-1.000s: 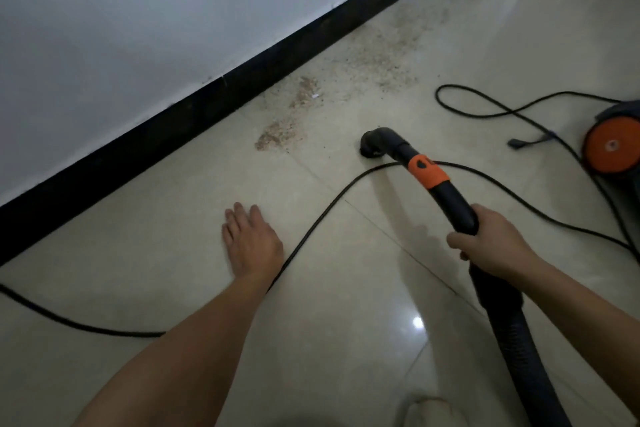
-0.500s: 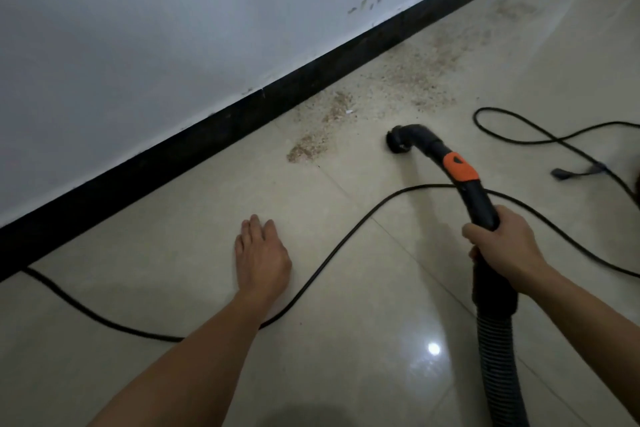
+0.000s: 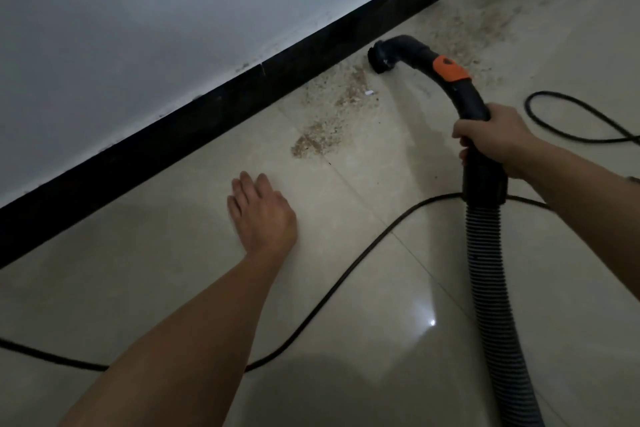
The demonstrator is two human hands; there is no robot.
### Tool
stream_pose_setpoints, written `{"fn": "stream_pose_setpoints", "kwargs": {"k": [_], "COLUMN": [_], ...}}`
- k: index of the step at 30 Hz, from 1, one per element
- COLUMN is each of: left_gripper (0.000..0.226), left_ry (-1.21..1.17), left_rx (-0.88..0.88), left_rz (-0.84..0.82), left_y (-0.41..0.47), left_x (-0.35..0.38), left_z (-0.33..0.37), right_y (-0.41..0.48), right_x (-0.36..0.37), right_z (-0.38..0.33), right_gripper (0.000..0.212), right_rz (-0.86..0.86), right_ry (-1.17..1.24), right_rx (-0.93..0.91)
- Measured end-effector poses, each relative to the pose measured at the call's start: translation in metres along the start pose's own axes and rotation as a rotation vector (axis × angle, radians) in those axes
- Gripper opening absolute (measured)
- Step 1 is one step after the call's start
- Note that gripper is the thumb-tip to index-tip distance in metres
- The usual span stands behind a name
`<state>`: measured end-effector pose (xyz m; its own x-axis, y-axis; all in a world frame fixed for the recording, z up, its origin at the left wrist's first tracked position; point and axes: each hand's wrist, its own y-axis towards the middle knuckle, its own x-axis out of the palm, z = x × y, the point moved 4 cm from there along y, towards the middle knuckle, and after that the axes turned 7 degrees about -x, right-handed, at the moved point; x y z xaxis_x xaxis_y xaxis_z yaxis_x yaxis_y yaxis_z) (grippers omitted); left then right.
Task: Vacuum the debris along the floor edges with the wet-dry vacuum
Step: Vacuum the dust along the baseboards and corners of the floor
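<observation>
Gripping the hose handle (image 3: 474, 107), right hand (image 3: 491, 139); left hand (image 3: 263, 215) flat on floor (image 3: 346, 288).

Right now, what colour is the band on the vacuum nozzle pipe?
Orange, on the black nozzle pipe; the band shows clearly in the head view.

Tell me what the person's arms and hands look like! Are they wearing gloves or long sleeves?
No gloves! The left hand and the right hand are both bare, and I can't see any rings, watch or bracelet. The left forearm and right forearm are bare too, and no sleeves show in the picture.
</observation>
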<state>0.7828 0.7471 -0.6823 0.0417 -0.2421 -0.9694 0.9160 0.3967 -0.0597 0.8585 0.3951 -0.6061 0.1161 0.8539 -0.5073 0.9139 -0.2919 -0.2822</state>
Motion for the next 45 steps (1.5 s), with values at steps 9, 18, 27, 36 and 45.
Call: {"fn": "stream_pose_setpoints", "kwargs": {"k": [9, 18, 27, 36, 45], "left_gripper": [0.045, 0.047, 0.051, 0.049, 0.049], "left_ry": [-0.022, 0.006, 0.033, 0.019, 0.007], "left_rx": [-0.052, -0.066, -0.083, -0.065, -0.060], "left_rz": [0.097, 0.100, 0.073, 0.118, 0.127], "left_y": [0.016, 0.016, 0.019, 0.018, 0.018], "left_x": [0.010, 0.003, 0.008, 0.007, 0.008], "left_z": [0.001, 0.007, 0.004, 0.003, 0.004], "right_y": [0.005, -0.025, -0.066, -0.013, 0.036], "right_x": [0.034, 0.050, 0.084, 0.032, -0.033], "right_z": [-0.009, -0.017, -0.028, -0.043, -0.038], "right_gripper": [0.019, 0.017, 0.022, 0.022, 0.021], "right_rz": [-0.052, -0.113, -0.242, -0.157, -0.002], "right_ry": [-0.040, -0.121, -0.234, -0.416, -0.417], "right_rx": [-0.062, -0.118, -0.208, -0.264, -0.113]}}
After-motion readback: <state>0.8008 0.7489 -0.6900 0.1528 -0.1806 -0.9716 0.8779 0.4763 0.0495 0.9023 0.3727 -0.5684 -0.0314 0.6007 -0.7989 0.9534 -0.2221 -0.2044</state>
